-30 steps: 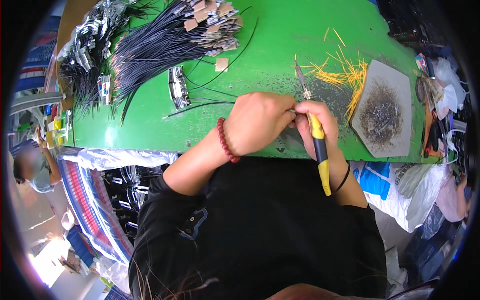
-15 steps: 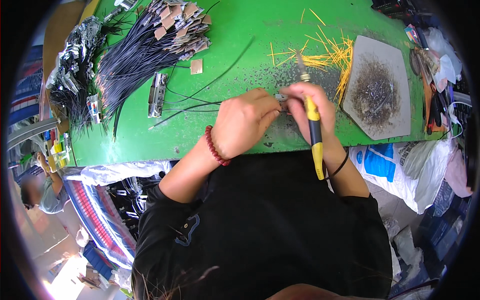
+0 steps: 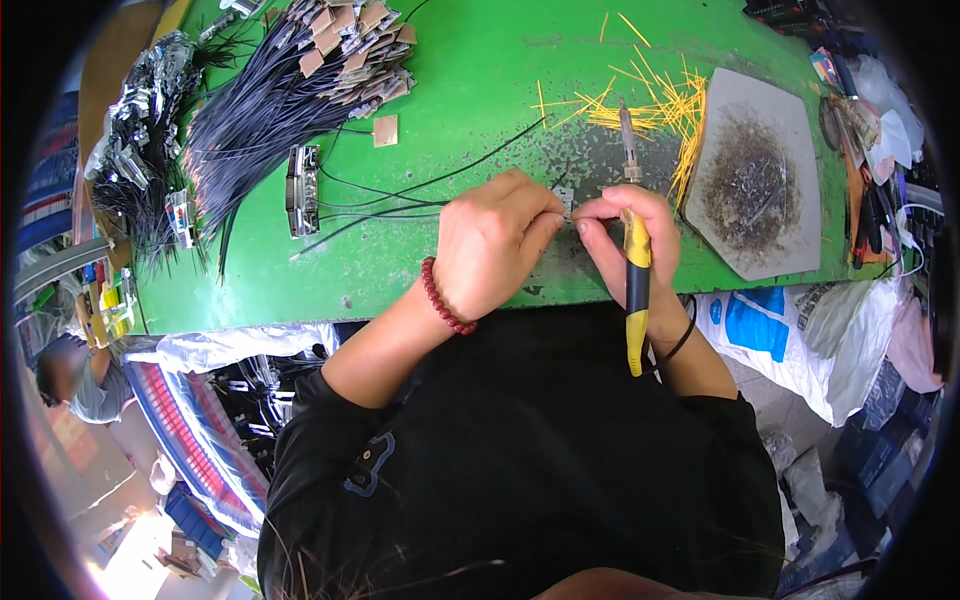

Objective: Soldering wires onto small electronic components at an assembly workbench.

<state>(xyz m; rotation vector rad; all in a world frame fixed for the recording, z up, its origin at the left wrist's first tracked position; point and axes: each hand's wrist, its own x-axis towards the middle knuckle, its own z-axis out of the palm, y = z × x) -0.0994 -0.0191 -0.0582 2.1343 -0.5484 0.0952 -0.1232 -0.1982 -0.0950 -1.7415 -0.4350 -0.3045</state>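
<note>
My left hand [image 3: 495,235] is closed, its fingertips pinching thin black wires [image 3: 385,212] that run left to a metal and black part [image 3: 302,190] lying on the bench. A small silvery piece [image 3: 565,198] shows just past those fingertips; whether they grip it I cannot tell. In my right hand [image 3: 640,230] is a soldering iron [image 3: 637,275] with a yellow and black handle, its metal tip pointing away from me. The right thumb and forefinger come close to the small piece, and anything between them is too small to make out.
Bundles of black wires [image 3: 265,120] with metal and tan ends lie at the back left of the green bench [image 3: 470,60]. Yellow thin sticks [image 3: 660,105] are scattered near a grey, dirt-marked slab [image 3: 755,175]. Hand tools [image 3: 868,215] line the right edge. Another person [image 3: 95,385] is at far left.
My right hand and the soldering iron have shifted slightly right, the tip swinging rightward. The metal and black part has slid a little left, and a long wire lies differently.
</note>
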